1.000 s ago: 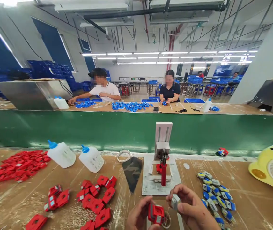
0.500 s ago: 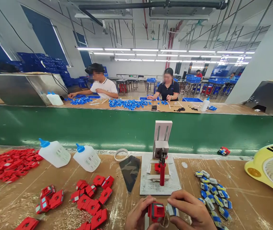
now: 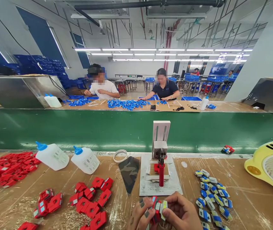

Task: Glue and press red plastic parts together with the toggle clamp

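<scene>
- Holding a red block (image 3: 156, 218) in the left hand (image 3: 140, 214), with fingers bent closely around its left side.
- Pinching a grey-white piece (image 3: 161, 210) between thumb and fingers of the right hand (image 3: 183, 212), with only so much opening as needed for this piece.
- Placed directly at the right side of the block, face towards it, and apparently touching; cannot tell how deep, because of the covering fingers.
- Standing roughly upright with its longer axis, slightly tilted, and nearer to the right hand; for the block, cannot tell the long axis.
- Located just before the clamp fixture (image 3: 161, 156), between red pieces (image 3: 82, 204) at left and blue-and-grey pieces (image 3: 209, 203) at right, above the table (image 3: 118, 212).
</scene>
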The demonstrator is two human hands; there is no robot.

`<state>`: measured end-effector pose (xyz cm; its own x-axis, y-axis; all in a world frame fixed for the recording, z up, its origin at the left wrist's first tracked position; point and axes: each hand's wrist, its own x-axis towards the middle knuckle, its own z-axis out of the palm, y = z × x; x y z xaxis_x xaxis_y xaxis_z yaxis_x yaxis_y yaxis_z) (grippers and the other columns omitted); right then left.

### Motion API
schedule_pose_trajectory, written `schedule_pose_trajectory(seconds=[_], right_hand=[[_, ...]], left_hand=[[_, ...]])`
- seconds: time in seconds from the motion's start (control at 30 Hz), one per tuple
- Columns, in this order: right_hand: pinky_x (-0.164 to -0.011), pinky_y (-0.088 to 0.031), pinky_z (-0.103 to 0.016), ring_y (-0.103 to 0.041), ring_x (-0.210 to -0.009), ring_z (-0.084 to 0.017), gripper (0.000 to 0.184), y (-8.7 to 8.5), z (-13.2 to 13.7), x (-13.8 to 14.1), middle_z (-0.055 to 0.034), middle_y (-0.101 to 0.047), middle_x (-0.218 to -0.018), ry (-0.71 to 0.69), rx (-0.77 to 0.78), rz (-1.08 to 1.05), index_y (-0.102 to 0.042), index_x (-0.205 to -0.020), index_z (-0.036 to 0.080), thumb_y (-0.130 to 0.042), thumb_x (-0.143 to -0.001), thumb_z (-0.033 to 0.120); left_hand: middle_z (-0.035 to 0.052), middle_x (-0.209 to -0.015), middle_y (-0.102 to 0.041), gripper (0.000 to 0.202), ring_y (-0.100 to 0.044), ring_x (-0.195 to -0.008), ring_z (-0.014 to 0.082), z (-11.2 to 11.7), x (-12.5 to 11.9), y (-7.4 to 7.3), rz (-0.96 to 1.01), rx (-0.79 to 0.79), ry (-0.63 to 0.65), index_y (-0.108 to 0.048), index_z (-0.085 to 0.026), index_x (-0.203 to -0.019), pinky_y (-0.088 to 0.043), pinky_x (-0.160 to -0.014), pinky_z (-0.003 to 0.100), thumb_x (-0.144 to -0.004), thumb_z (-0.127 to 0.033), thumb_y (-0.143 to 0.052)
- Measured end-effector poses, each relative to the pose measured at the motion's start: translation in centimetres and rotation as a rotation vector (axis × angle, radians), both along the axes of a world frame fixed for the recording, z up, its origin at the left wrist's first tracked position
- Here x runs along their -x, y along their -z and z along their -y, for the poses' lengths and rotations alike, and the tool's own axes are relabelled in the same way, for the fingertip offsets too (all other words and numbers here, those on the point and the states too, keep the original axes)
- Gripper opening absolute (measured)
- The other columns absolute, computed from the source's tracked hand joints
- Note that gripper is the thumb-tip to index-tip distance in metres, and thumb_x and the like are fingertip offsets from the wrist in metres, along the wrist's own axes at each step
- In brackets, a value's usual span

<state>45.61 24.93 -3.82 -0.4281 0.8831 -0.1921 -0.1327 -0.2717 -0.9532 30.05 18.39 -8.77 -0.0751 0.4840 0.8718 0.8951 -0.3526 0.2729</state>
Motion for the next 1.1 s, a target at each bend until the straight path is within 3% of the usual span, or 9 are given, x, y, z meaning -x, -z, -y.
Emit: schedule_pose_trajectory(seconds=[0.13, 0.23, 0.4, 0.63, 0.83, 0.97, 1.1], right_hand=[[-0.052, -0.045, -0.022, -0.058, -0.054, -0.013, 0.058, 0.0, -0.6, -0.3, -0.0007, -0.064, -0.06, -0.117, -0.061, 0.128, -0.058, -0.069, 0.019, -0.076, -0.064, 0.074], [-0.047, -0.042, -0.021, -0.054, -0.05, -0.012, 0.061, -0.2, -1.3, -0.7, 0.0018, -0.058, -0.057, -0.249, -0.077, 0.21, -0.05, -0.065, 0.022, -0.068, -0.066, 0.081], [-0.04, -0.031, -0.021, -0.038, -0.038, -0.008, 0.066, -0.3, -0.8, -0.3, 0.0077, -0.044, -0.046, -0.194, -0.011, 0.214, -0.044, -0.063, 0.024, -0.063, -0.063, 0.088], [-0.041, -0.037, -0.023, -0.051, -0.041, -0.013, 0.067, 0.2, 0.6, 0.7, 0.001, -0.058, -0.047, 0.046, -0.088, 0.226, -0.049, -0.058, 0.023, -0.058, -0.067, 0.089], [-0.038, -0.036, -0.022, -0.048, -0.037, -0.011, 0.069, 0.1, 0.5, 1.0, 0.0027, -0.057, -0.048, -0.011, -0.01, 0.182, -0.046, -0.06, 0.024, -0.059, -0.062, 0.092], [-0.036, -0.029, -0.019, -0.037, -0.032, -0.006, 0.072, -0.2, 0.5, 1.2, 0.0079, -0.047, -0.043, -0.062, 0.096, 0.116, -0.042, -0.062, 0.024, -0.06, -0.058, 0.093], [-0.037, -0.028, -0.02, -0.038, -0.032, -0.006, 0.071, -0.2, 0.9, 1.4, 0.0063, -0.05, -0.043, 0.005, 0.059, 0.136, -0.045, -0.061, 0.023, -0.06, -0.06, 0.092]], left_hand=[[0.0044, -0.082, -0.082, 0.012, -0.08, -0.086, 0.0188, -0.2, 0.6, -0.4, -0.104, -0.055, 0.018, -0.067, -0.022, -0.101, -0.063, -0.088, 0.028, -0.094, -0.015, -0.061], [0.0041, -0.083, -0.082, 0.013, -0.08, -0.081, 0.0175, -0.1, 1.8, -1.4, -0.232, -0.012, 0.113, -0.067, -0.021, -0.105, -0.063, -0.088, 0.026, -0.093, -0.017, -0.063], [0.006, -0.088, -0.083, 0.02, -0.08, -0.082, 0.0179, -0.1, 3.1, -2.3, -0.247, 0.088, 0.286, -0.069, -0.02, -0.111, -0.064, -0.085, 0.024, -0.094, -0.029, -0.066], [0.0091, -0.092, -0.082, 0.019, -0.079, -0.089, 0.0213, 0.6, 0.8, -0.3, -0.037, 0.112, 0.112, -0.071, -0.021, -0.11, -0.063, -0.088, 0.03, -0.098, -0.03, -0.059], [0.0081, -0.091, -0.082, 0.018, -0.079, -0.091, 0.0223, 0.9, 1.1, 0.2, -0.042, 0.103, 0.104, -0.071, -0.022, -0.11, -0.063, -0.09, 0.032, -0.094, -0.027, -0.065], [0.0103, -0.092, -0.081, 0.024, -0.078, -0.094, 0.0206, 0.6, 1.4, 0.2, -0.032, 0.098, 0.131, -0.067, -0.02, -0.112, -0.062, -0.089, 0.031, -0.101, -0.035, -0.051], [0.01, -0.09, -0.081, 0.024, -0.079, -0.09, 0.0197, 0.4, 1.7, -0.2, -0.106, 0.086, 0.12, -0.066, -0.019, -0.112, -0.063, -0.086, 0.029, -0.102, -0.034, -0.05]])
